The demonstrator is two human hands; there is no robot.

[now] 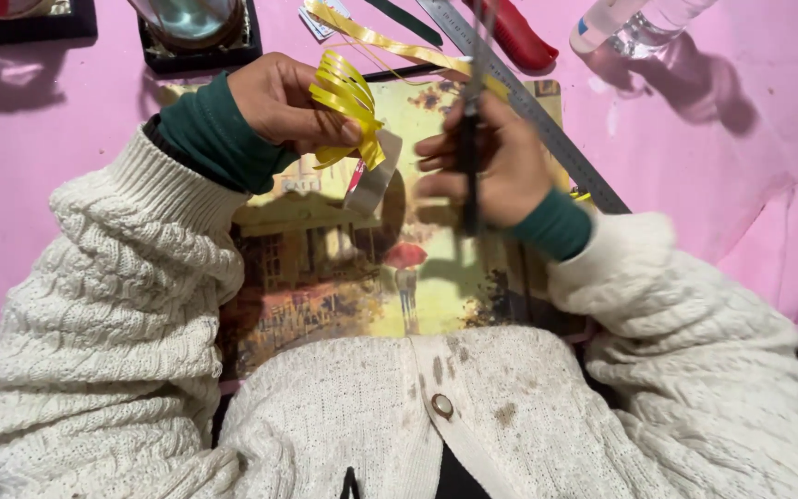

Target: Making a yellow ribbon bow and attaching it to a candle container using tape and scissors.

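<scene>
Above the painted picture board (344, 277), the left hand (279, 97) pinches a looped yellow ribbon (348, 102) so its folds stay bunched (a tail trails toward 12 o'clock). At 3 o'clock of it, the right hand (496, 162) grips a blurred dark tool (469, 139), seemingly scissors.

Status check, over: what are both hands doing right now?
Left hand pinches looped yellow paper strips. Right hand grips thin dark scissors-like tool, blurred. Grey tape roll sits between hands; long metal ruler lies beside.
</scene>
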